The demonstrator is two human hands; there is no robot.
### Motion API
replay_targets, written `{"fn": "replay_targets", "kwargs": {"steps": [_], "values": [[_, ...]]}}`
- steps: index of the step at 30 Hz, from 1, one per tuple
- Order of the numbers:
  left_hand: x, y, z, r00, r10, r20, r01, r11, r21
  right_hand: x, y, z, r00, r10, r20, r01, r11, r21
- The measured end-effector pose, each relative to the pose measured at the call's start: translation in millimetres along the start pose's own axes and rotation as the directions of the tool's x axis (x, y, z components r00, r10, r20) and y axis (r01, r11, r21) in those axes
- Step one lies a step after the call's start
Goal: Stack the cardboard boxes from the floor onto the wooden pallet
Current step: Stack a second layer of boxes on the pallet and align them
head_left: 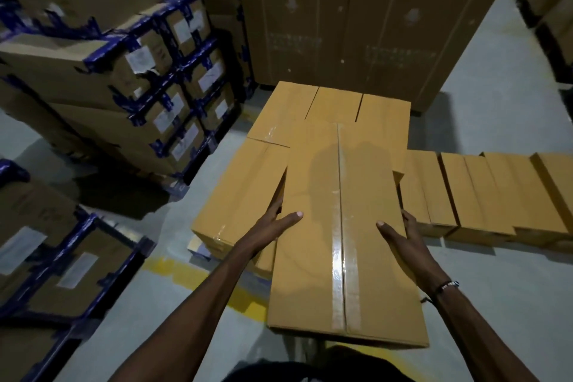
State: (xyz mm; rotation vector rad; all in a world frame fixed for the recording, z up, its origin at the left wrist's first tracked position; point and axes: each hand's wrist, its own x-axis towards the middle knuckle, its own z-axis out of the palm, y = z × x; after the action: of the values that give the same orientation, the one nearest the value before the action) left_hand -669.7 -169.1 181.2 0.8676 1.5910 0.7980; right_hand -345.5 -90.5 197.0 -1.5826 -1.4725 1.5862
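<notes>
I hold a long taped cardboard box point(338, 242) in front of me, above the stack. My left hand point(273, 226) grips its left side, thumb on top and fingers down the side. My right hand point(403, 239) grips the right side the same way. Below and beyond it lies a layer of similar boxes point(335, 105), with another box point(235, 192) at the left. A corner of the pallet point(198, 246) peeks out beneath them; the rest is hidden. A row of boxes point(483, 195) stands on the floor at the right.
Tall stacks of blue-taped cartons point(161, 71) rise at the left, more point(62, 263) at the near left. A large carton wall point(356, 18) stands behind the pallet. A yellow floor line point(173, 270) runs under the pallet's near edge. Grey floor point(502, 288) lies at the right.
</notes>
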Motion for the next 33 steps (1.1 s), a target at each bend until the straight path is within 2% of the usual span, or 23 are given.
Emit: {"fn": "replay_targets", "kwargs": {"steps": [6,12,17,19,26,33], "values": [[33,22,-26,0.999,-0.015,0.039,0.012,0.997,0.082,31,-3,29,0.994,0.095,-0.048,-0.092,0.994,0.051],[77,13,-63,0.992,-0.031,0.124,0.015,0.992,0.128,58,-2,67,0.985,0.156,-0.07,-0.151,0.986,0.077],[121,-5,-104,0.975,-0.101,0.196,0.066,0.982,0.176,86,11,108,0.964,0.239,-0.12,-0.233,0.97,0.066],[145,-16,-120,0.962,-0.108,0.25,0.056,0.977,0.204,99,11,128,0.955,0.255,-0.151,-0.249,0.967,0.054],[226,-64,-156,0.948,-0.116,0.296,0.018,0.949,0.314,150,38,184,0.915,0.335,-0.226,-0.33,0.942,0.062],[294,-122,-156,0.941,-0.21,0.265,0.054,0.868,0.494,195,82,203,0.9,0.363,-0.24,-0.35,0.932,0.097]]}}
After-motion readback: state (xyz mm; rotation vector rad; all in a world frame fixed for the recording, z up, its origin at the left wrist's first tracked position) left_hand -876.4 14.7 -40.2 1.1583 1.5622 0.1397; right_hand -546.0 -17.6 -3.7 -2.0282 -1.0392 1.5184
